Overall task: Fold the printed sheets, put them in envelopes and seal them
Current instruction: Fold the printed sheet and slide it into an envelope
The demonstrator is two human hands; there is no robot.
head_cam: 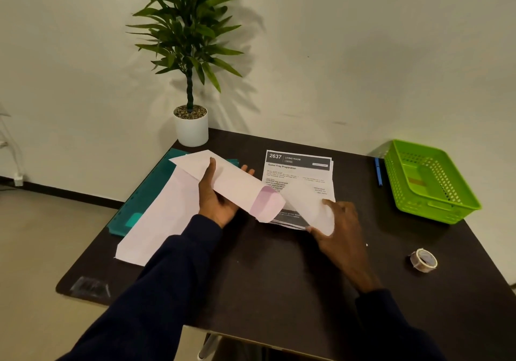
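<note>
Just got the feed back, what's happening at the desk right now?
A person is loading an envelope. The left hand grips it above the table, open end toward the right hand, which pinches a folded sheet at that opening, over the stack of printed sheets. The sheet is not visibly inside yet. To the left, spare envelopes lie flat on a teal folder; a tape roll and green basket sit to the right.

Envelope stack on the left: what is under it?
A teal folder lies under the envelope stack, showing along its left and far edges. Whatever else is beneath is covered by the envelopes.
</note>
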